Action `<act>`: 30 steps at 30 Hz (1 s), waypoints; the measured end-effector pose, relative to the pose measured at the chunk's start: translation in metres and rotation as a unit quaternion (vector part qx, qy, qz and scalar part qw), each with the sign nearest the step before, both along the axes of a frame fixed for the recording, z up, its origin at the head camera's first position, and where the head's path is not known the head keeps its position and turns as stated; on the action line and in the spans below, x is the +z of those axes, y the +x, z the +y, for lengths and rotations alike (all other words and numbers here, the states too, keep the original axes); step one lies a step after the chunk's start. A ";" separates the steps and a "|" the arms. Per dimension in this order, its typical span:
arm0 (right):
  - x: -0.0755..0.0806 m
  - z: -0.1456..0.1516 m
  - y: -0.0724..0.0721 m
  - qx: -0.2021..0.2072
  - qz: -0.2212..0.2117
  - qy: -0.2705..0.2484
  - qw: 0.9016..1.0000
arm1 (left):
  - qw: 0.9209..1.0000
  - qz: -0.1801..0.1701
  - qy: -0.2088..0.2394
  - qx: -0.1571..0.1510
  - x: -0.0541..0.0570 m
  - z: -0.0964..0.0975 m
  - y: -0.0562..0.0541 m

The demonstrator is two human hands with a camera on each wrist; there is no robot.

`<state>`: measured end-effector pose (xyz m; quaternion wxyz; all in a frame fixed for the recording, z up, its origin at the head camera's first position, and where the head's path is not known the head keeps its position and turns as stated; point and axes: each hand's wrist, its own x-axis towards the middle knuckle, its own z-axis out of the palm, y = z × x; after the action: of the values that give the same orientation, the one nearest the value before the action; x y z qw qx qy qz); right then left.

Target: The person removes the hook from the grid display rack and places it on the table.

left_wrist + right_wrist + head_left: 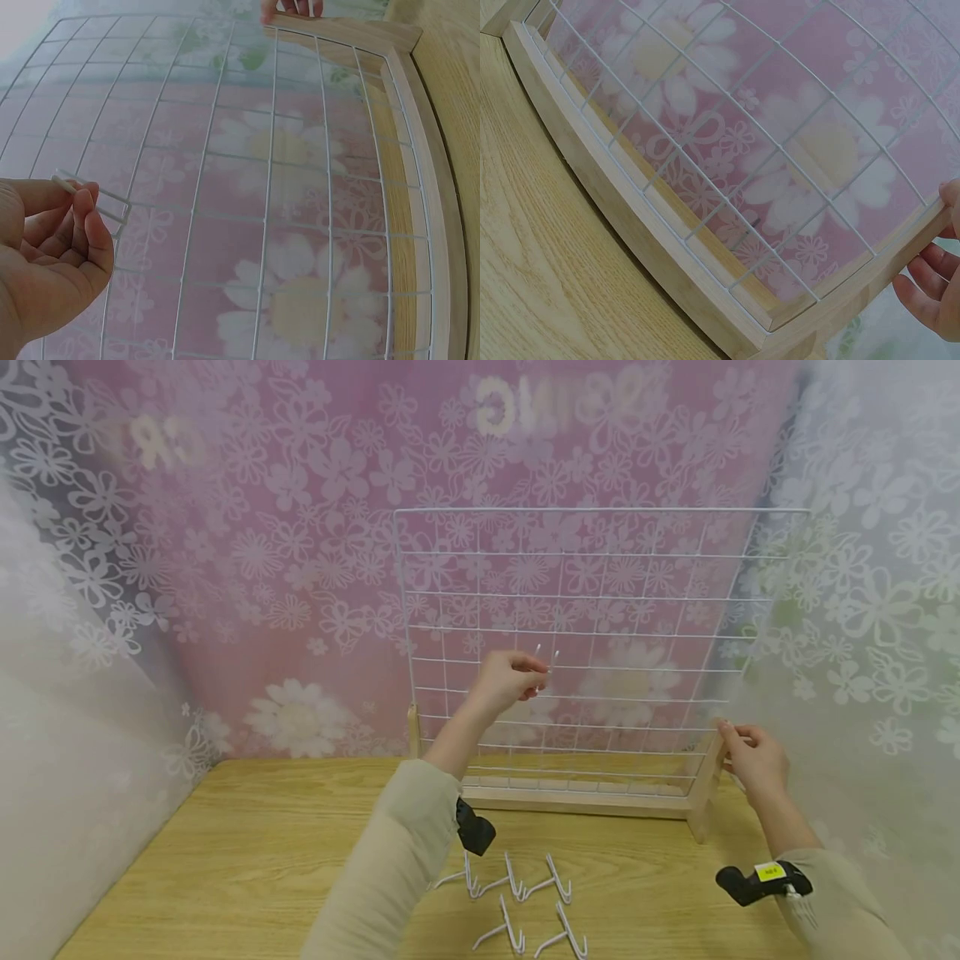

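Note:
My left hand (504, 683) pinches a white metal hook (112, 214) between thumb and fingers, in front of the white wire grid panel (600, 510). In the left wrist view the hook's end overlaps a grid wire. The panel stands upright in a wooden stand (577, 802). My right hand (759, 762) grips the top of the stand's right upright (705, 777), thumb in front and fingers behind; the right wrist view shows its fingers (922, 300) at the wood's edge. Several similar white hooks (555, 881) lie on the table in front of the stand.
The wood-grain table (247, 852) reaches back to a pink floral curtain (300, 610). Pale floral sheets (885, 635) hang at both sides, the right one close to my right hand. A black camera (475, 828) sits on my left wrist.

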<state>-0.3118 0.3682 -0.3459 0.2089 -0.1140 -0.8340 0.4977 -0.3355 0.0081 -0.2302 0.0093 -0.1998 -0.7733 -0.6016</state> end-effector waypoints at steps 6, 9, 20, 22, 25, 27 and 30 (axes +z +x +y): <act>-0.001 -0.001 0.001 0.001 -0.001 0.002 1.000 | 1.000 -0.006 -0.014 0.008 -0.007 -0.014 0.001; -0.002 0.000 0.000 0.001 -0.001 0.002 1.000 | 1.000 -0.005 -0.027 0.014 -0.009 -0.020 0.002; -0.007 0.001 0.000 -0.004 0.000 0.002 1.000 | 0.998 -0.004 -0.054 0.025 -0.028 -0.038 0.004; -0.007 0.000 0.000 -0.004 0.001 0.000 1.000 | 0.998 -0.005 -0.059 0.024 -0.032 -0.041 0.005; -0.006 0.000 0.001 -0.003 0.003 0.000 1.000 | 0.997 -0.002 -0.074 0.025 -0.035 -0.046 0.005; -0.005 -0.001 0.000 -0.004 0.004 0.004 1.000 | 0.996 0.002 -0.083 0.027 -0.037 -0.049 0.005; -0.003 -0.001 0.000 -0.007 0.006 0.006 1.000 | 0.995 0.009 -0.092 0.027 -0.039 -0.053 0.007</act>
<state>-0.3117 0.3676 -0.3489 0.2181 -0.1157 -0.8347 0.4922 -0.3289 -0.0449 -0.2691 0.0140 -0.1844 -0.8302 -0.5259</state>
